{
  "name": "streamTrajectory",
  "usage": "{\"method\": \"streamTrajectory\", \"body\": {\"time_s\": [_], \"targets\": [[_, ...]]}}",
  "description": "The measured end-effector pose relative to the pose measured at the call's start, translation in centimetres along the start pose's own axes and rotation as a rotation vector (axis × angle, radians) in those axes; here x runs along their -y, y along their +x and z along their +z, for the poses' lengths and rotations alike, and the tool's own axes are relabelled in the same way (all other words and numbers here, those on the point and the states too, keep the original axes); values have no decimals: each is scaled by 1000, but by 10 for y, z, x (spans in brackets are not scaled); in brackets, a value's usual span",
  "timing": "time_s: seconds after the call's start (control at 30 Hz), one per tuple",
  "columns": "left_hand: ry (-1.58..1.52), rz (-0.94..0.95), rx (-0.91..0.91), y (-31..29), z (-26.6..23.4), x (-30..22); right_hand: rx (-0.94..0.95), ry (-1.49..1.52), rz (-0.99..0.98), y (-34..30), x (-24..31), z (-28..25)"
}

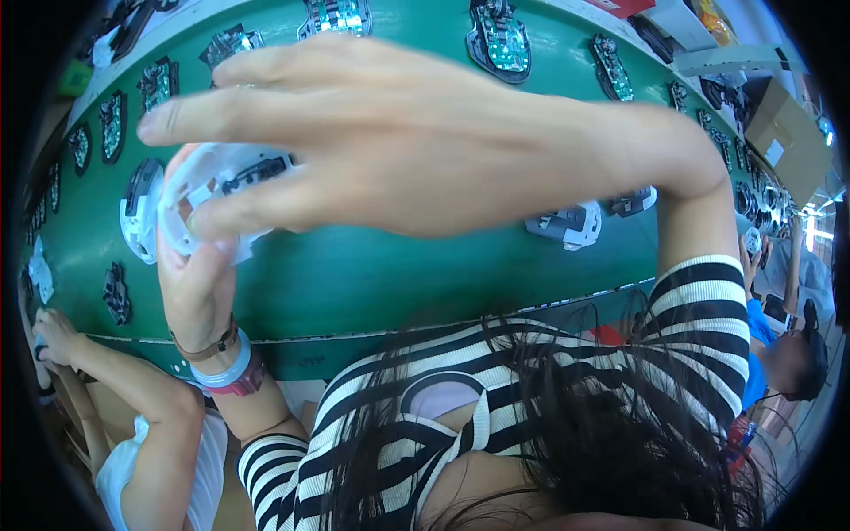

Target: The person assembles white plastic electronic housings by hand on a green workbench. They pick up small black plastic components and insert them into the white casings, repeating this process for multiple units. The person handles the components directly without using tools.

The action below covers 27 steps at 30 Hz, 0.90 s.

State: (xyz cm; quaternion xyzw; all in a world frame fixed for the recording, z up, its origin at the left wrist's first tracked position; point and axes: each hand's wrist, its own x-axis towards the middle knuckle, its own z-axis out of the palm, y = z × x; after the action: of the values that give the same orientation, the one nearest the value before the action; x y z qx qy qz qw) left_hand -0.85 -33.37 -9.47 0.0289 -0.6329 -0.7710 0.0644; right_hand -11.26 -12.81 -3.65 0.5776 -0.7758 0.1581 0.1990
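My left hand (197, 288) is wrapped round a white plastic shell (205, 173) with cut-outs and a dark part inside. My right hand (354, 146) reaches across above it, close to the camera and slightly blurred. Its fingers are stretched out and apart, and they cover part of the shell. The right thumb lies over the shell's near side; whether it touches, I cannot tell. Just left of the shell, a white-and-black housing (140, 211) rests on the green work surface (381, 283). A small dark part (116, 294) lies nearer to me.
Several dark bases with green circuit boards (507, 51) line the far side. Right of centre sit two more white-and-grey housings (567, 226). A co-worker's hand (57, 336) is at the left edge; another person (784, 354) is at the right. A cardboard box (784, 133) stands far right.
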Motion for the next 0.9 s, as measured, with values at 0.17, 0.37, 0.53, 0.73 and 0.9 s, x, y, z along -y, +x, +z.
{"method": "streamTrajectory", "body": {"time_s": [0.17, 0.37, 0.53, 0.73, 0.9], "targets": [[-28, -54, 109, 0, 2, -12, 292, -283, 537, -106, -25, -67], [-19, -4, 117, -1, 5, -16, 772, 171, 1067, -111, -16, -55], [125, 289, 71, 0, -2, -12, 258, 484, 1094, -123, -25, -50], [660, 379, -95, 2, -5, -17, -204, 666, 846, -54, -5, -53], [628, 419, -201, 1, -8, -18, -41, 588, 133, 25, 12, -29]]}}
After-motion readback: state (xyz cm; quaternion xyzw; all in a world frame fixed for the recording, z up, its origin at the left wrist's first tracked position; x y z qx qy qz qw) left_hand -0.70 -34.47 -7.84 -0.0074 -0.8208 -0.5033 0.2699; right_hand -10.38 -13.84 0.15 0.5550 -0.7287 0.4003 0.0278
